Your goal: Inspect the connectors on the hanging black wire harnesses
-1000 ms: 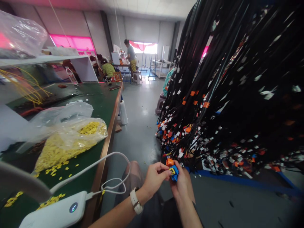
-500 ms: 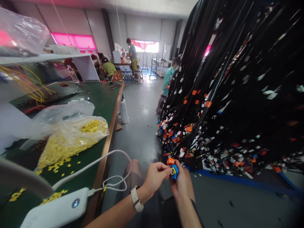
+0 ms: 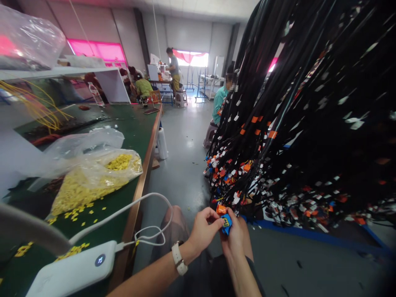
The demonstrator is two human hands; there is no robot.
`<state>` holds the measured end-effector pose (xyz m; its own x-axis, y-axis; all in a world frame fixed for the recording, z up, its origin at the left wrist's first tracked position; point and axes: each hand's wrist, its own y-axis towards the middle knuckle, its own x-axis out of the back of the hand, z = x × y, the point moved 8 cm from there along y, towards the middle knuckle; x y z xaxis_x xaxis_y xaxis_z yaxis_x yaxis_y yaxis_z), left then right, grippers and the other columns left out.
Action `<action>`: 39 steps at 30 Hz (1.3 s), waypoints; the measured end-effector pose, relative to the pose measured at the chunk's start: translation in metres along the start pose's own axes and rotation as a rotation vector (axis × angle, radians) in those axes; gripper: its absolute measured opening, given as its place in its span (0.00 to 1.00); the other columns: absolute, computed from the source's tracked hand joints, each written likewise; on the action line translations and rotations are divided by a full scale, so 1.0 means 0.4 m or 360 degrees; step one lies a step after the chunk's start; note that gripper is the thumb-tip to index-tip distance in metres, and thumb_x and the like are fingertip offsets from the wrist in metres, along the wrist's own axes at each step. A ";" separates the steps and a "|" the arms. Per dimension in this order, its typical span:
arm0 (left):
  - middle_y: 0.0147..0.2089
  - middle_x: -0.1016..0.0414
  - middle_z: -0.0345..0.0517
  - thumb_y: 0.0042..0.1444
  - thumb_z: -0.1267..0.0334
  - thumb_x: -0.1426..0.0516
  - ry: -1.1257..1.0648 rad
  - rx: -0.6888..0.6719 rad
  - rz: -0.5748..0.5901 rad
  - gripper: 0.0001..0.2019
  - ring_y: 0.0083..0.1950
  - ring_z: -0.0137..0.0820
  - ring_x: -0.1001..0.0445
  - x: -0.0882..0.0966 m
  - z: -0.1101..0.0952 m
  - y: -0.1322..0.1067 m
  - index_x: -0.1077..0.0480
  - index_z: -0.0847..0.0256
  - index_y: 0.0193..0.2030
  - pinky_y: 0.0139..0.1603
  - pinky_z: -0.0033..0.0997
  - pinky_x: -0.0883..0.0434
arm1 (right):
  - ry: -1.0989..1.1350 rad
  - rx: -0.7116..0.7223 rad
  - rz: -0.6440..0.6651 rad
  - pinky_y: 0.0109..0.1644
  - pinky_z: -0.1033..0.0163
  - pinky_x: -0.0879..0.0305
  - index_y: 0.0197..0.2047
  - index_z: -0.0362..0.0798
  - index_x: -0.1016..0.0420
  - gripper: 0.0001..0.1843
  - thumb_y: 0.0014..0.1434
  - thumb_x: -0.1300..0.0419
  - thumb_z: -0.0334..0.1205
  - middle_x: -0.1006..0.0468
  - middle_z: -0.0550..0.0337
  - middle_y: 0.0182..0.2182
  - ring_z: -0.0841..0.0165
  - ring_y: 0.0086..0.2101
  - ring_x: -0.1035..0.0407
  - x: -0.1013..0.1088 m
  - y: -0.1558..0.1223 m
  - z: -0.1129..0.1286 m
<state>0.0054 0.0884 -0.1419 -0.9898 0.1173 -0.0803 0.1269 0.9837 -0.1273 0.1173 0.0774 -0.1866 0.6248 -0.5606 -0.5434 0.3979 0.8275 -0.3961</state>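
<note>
Hanging at your right is the black cable bundle [image 3: 278,103]; at your left stands the green table [image 3: 136,123]. Between them, your right hand [image 3: 234,237] is closed around the blue connector [image 3: 227,231], beside the orange connector [image 3: 221,209]. Your left hand [image 3: 202,231], fingertips nearly together, touches the yellow insert [image 3: 225,222] on the blue face; pinching cannot be confirmed.
</note>
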 end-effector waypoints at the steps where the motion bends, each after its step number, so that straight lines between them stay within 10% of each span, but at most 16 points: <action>1: 0.25 0.31 0.41 0.44 0.65 0.39 -0.0013 -0.0010 0.0025 0.07 0.27 0.24 0.36 -0.002 -0.001 0.001 0.33 0.65 0.26 0.30 0.23 0.37 | 0.0022 -0.0024 -0.0003 0.22 0.69 0.38 0.27 0.48 0.26 0.11 0.41 0.34 0.44 0.24 0.68 0.22 0.74 0.20 0.33 0.000 -0.002 -0.002; 13: 0.35 0.26 0.44 0.44 0.67 0.39 -0.0028 -0.0023 0.0580 0.20 0.33 0.28 0.34 -0.053 -0.008 -0.012 0.28 0.61 0.47 0.37 0.27 0.36 | -0.0033 -0.0039 0.0051 0.27 0.70 0.35 0.28 0.47 0.24 0.11 0.40 0.32 0.41 0.23 0.67 0.24 0.73 0.23 0.31 0.006 -0.008 -0.005; 23: 0.21 0.45 0.32 0.32 0.66 0.33 -0.0109 0.0143 0.0321 0.20 0.24 0.20 0.47 -0.029 0.021 0.000 0.27 0.67 0.35 0.25 0.22 0.47 | -0.0100 -0.0125 0.0088 0.29 0.67 0.33 0.26 0.46 0.23 0.13 0.37 0.31 0.44 0.22 0.63 0.22 0.70 0.24 0.29 -0.016 -0.025 -0.005; 31: 0.25 0.34 0.40 0.43 0.56 0.38 -0.0057 0.0042 0.0621 0.20 0.24 0.21 0.43 -0.050 -0.009 0.001 0.26 0.68 0.41 0.26 0.23 0.44 | -0.0062 -0.0171 0.0102 0.29 0.67 0.33 0.27 0.44 0.23 0.14 0.37 0.30 0.43 0.21 0.60 0.25 0.69 0.26 0.28 -0.017 -0.027 0.003; 39: 0.24 0.37 0.38 0.48 0.68 0.43 0.0269 -0.0166 0.0379 0.12 0.26 0.23 0.42 -0.026 -0.023 -0.002 0.27 0.66 0.41 0.29 0.23 0.43 | 0.0041 -0.0207 0.0053 0.26 0.68 0.34 0.28 0.44 0.23 0.16 0.34 0.29 0.42 0.22 0.62 0.23 0.71 0.23 0.30 -0.009 -0.014 -0.016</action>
<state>0.0151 0.0876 -0.1319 -0.9308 0.3585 0.0711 0.3579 0.9335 -0.0218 0.1083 0.0745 -0.1871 0.6182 -0.5348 -0.5760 0.2855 0.8355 -0.4694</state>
